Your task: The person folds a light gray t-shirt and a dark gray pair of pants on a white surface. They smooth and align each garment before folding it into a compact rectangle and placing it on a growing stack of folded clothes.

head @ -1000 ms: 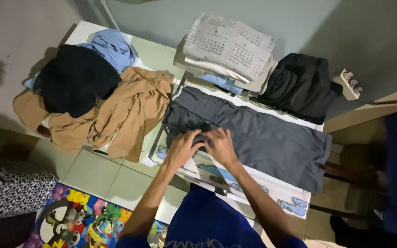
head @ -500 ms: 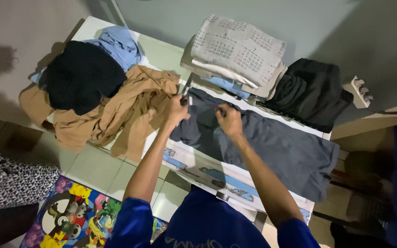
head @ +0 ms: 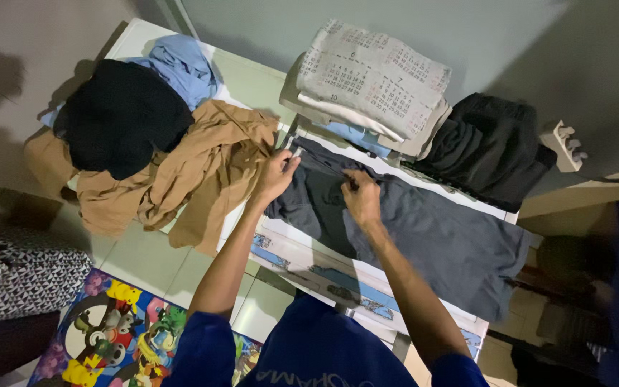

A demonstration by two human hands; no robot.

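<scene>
A dark grey garment (head: 424, 236) lies spread flat across a white table (head: 302, 254) in the head view. My left hand (head: 275, 175) pinches the garment's upper left corner at the far edge. My right hand (head: 362, 197) presses on and grips the same far edge a little to the right. Both arms reach forward from blue sleeves over the table's near side.
A tan shirt (head: 180, 175), a black garment (head: 120, 118) and a light blue one (head: 184, 68) are heaped at the left. Folded light cloth (head: 370, 82) and folded black clothes (head: 488, 147) sit at the back. A colourful cartoon mat (head: 109, 337) lies on the tiled floor.
Both hands have moved from the garment's near middle up to its far left edge, then spread slightly apart along it. The grey garment's left end now lies flatter.
</scene>
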